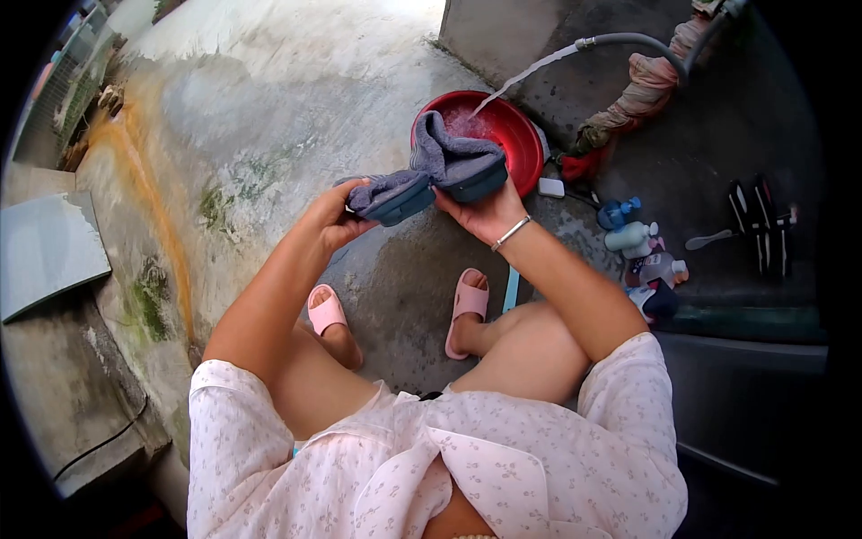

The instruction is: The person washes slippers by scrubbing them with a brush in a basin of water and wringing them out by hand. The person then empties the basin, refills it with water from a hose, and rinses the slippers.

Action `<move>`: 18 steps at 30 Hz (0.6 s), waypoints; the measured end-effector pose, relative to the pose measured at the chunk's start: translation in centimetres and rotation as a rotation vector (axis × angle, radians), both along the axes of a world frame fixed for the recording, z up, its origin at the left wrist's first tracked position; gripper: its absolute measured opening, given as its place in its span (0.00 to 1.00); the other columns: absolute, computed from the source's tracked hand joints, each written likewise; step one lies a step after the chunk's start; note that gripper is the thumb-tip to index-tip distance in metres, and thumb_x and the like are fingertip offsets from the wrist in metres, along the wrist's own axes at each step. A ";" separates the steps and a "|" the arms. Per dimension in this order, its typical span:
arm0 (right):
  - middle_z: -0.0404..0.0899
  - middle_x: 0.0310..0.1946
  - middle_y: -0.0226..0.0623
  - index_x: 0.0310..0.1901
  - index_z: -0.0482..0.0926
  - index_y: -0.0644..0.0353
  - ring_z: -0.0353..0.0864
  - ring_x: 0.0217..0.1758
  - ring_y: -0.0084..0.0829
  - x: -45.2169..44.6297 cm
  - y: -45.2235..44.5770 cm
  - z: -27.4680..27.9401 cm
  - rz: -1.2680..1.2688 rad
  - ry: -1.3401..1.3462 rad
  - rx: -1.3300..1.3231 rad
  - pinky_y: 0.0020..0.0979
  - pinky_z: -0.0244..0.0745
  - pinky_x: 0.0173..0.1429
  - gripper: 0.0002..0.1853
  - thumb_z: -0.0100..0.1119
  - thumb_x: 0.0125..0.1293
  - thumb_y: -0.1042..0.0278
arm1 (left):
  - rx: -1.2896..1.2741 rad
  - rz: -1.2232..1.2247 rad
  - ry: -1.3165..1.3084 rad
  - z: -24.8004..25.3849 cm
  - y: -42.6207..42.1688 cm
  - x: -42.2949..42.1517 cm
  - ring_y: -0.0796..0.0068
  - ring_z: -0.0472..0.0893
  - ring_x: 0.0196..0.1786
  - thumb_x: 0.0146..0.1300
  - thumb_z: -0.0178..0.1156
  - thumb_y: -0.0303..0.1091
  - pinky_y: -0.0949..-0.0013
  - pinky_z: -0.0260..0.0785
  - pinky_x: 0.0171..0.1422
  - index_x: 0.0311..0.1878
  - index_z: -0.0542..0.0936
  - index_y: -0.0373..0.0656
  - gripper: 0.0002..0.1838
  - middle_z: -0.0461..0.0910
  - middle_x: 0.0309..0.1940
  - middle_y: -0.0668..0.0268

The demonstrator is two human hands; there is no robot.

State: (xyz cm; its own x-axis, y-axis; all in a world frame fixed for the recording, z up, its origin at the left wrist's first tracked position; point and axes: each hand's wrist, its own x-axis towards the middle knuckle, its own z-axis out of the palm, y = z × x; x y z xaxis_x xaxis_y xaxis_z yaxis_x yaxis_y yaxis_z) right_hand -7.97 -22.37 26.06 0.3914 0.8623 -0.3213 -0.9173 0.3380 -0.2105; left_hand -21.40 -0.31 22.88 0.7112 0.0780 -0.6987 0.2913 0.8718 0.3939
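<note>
Two grey-blue padded slippers with dark teal soles are held side by side in front of me. My left hand grips the left slipper, its fingers wrapped round the outer end. The right slipper is in my right hand, which holds it from below, with a silver bangle on the wrist. Beyond the right slipper is a red basin. Water pours into it from a grey hose. The right slipper hides part of the basin's near side.
Plastic bottles lie on the wet floor at the right, near a white brush and dark striped items. A cloth-wrapped pipe stands behind them. My feet wear pink slides. A pale slab is at the far left.
</note>
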 end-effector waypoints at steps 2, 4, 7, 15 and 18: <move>0.71 0.61 0.40 0.60 0.71 0.52 0.72 0.61 0.43 -0.1 0.4 0.0 -0.041 0.068 0.038 0.53 0.71 0.63 0.29 0.46 0.66 0.39 | 0.016 -0.001 -0.009 -0.1 -0.5 0.0 0.59 0.83 0.44 0.65 0.57 0.32 0.56 0.82 0.49 0.48 0.73 0.34 0.13 0.79 0.44 0.52; 0.71 0.57 0.40 0.58 0.71 0.50 0.73 0.59 0.44 -0.2 0.7 0.0 -0.097 0.091 -0.040 0.55 0.71 0.62 0.31 0.48 0.64 0.35 | -0.042 -0.016 -0.030 -0.6 -0.6 -0.2 0.56 0.82 0.44 0.66 0.55 0.33 0.54 0.82 0.49 0.50 0.72 0.32 0.14 0.78 0.44 0.50; 0.70 0.58 0.40 0.59 0.70 0.49 0.71 0.60 0.44 -0.3 0.8 0.3 -0.124 0.127 -0.088 0.56 0.72 0.61 0.32 0.47 0.64 0.33 | -0.072 -0.030 -0.049 -1.4 -0.9 -0.3 0.54 0.82 0.45 0.67 0.53 0.32 0.53 0.82 0.51 0.49 0.72 0.32 0.14 0.77 0.45 0.49; 0.73 0.53 0.39 0.57 0.71 0.51 0.73 0.58 0.40 -0.9 -0.1 3.3 -0.123 0.032 -0.396 0.49 0.72 0.61 0.32 0.47 0.64 0.32 | 0.043 0.025 0.046 -0.4 -2.0 -0.1 0.60 0.82 0.46 0.65 0.56 0.32 0.54 0.80 0.50 0.49 0.73 0.36 0.12 0.77 0.46 0.55; 0.76 0.51 0.38 0.56 0.71 0.49 0.76 0.55 0.38 0.6 -2.1 -0.1 0.107 -0.017 -0.573 0.46 0.69 0.62 0.36 0.59 0.54 0.31 | 0.213 -0.064 0.026 -0.3 -2.0 0.1 0.65 0.82 0.45 0.60 0.60 0.30 0.59 0.80 0.45 0.52 0.71 0.40 0.17 0.78 0.46 0.59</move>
State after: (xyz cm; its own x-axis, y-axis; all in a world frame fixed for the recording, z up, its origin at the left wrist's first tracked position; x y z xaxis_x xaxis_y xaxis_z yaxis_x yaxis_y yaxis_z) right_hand -7.36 -24.43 25.98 0.3208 0.5879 -0.7426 -0.9350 0.0714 -0.3475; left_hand -21.31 -2.35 22.62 0.7015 0.1808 -0.6893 0.3561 0.7489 0.5589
